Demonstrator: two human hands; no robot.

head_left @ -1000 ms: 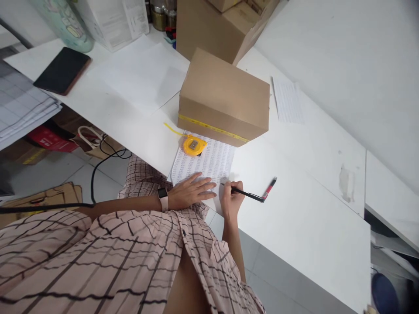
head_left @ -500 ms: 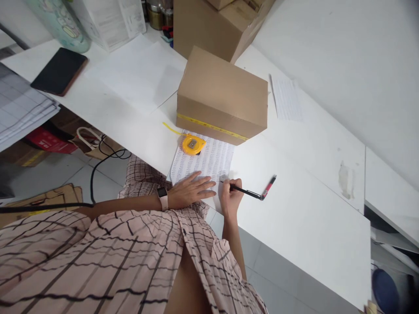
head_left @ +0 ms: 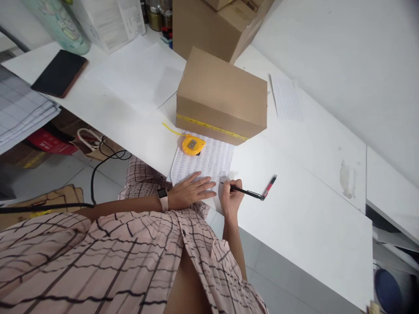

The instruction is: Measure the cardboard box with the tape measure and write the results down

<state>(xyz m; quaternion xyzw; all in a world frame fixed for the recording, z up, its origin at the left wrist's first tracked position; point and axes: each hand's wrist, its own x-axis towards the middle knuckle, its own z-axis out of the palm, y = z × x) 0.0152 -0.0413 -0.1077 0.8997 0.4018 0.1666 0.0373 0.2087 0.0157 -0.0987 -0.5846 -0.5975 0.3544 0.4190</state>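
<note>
My left hand (head_left: 193, 191) lies flat with fingers spread on the lower edge of a sheet covered in rows of writing (head_left: 212, 161). My right hand (head_left: 231, 197) grips a black pen (head_left: 245, 191), its tip at the sheet's lower right corner. On the sheet's upper left part rests a yellow tape measure (head_left: 193, 145). Behind it stands a closed cardboard box (head_left: 222, 96), with a yellow strip of tape (head_left: 212, 126) along its front side. A red and black pen (head_left: 269, 187) lies right of my right hand, close to the held pen's far end.
A dark phone or tablet (head_left: 60, 73), a green bottle (head_left: 67, 32) and blank white sheets (head_left: 137, 72) are at the left. A larger cardboard box (head_left: 209, 28) stands behind. Another written sheet (head_left: 286, 98) lies at the back right. A black cable (head_left: 93, 183) hangs at the lower left.
</note>
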